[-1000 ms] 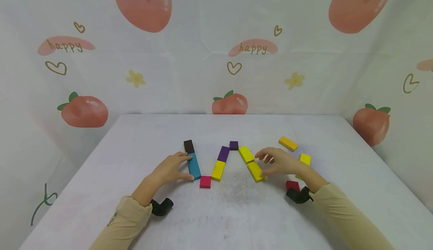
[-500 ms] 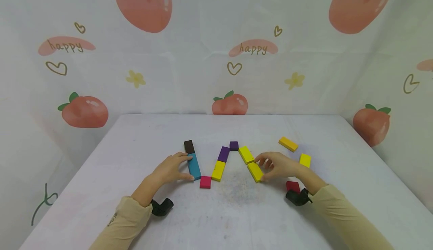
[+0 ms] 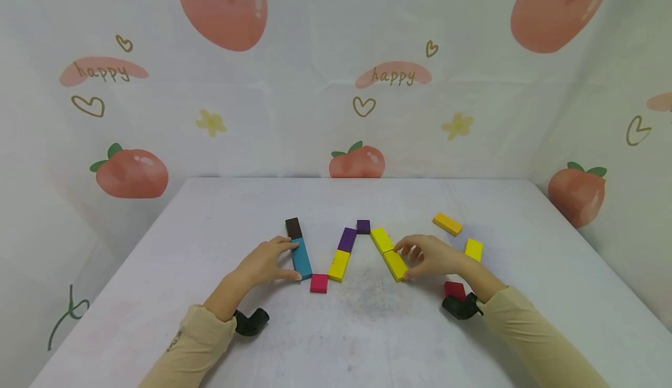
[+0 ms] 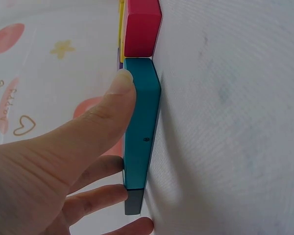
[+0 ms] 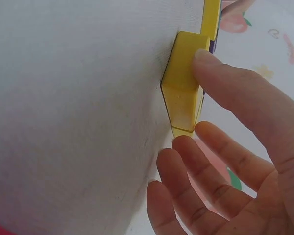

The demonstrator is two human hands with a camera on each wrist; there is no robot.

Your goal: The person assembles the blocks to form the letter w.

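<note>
My left hand (image 3: 269, 261) holds a blue block (image 3: 301, 261) lying flat, thumb at its near end and fingertips at its far end. A dark brown block (image 3: 293, 227) adjoins that far end; a red block (image 3: 318, 283) touches the near corner. My right hand (image 3: 430, 255) pinches the nearer yellow block (image 3: 395, 265), the thumb (image 5: 208, 58) on its near end and the index finger by its far end. That block meets a second yellow block (image 3: 381, 239) end to end. A purple block (image 3: 347, 240) and another yellow block (image 3: 338, 265) form the slanted middle stroke.
A small purple square (image 3: 363, 226) sits at the top between the strokes. Right of my right hand lie an orange-yellow block (image 3: 447, 224), a yellow block (image 3: 473, 250) and a dark red block (image 3: 454, 289). Black wrist cameras (image 3: 252, 322) hang beneath both wrists.
My right hand has closed in on the nearer yellow block and shifted it slightly up and left, so the gap to the other yellow block is gone. My left hand has stayed still.
</note>
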